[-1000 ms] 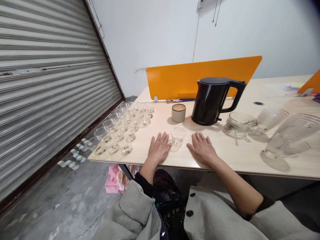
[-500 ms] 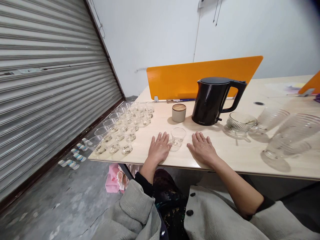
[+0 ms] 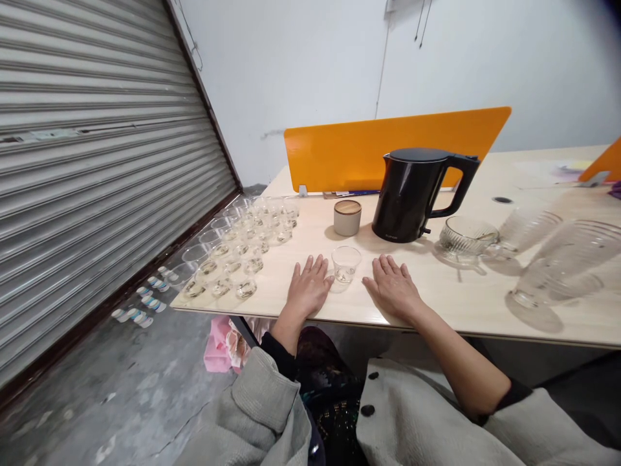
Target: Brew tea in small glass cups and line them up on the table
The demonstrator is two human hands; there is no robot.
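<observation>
My left hand [image 3: 309, 287] lies palm down on the table [image 3: 427, 310], fingers stretched forward and holding nothing. Flat on the same surface, my right hand [image 3: 394, 288] is also spread and holds nothing. Between them stands one clear plastic cup [image 3: 345, 264], upright, with a little dark matter at its bottom. The left thumb is close beside the cup; whether it touches I cannot tell. Beyond the cup are a grey canister [image 3: 347, 222] with a wooden lid and a black electric kettle [image 3: 407, 197], its handle pointing right.
Several rows of clear cups [image 3: 245, 288] cover the table's left end. Right of the kettle sit a ribbed glass cup [image 3: 466, 239] and nested clear cups [image 3: 572, 259] lying tilted. An orange divider [image 3: 334, 155] stands behind. White containers [image 3: 140, 317] and a pink bag [image 3: 218, 346] are below, left.
</observation>
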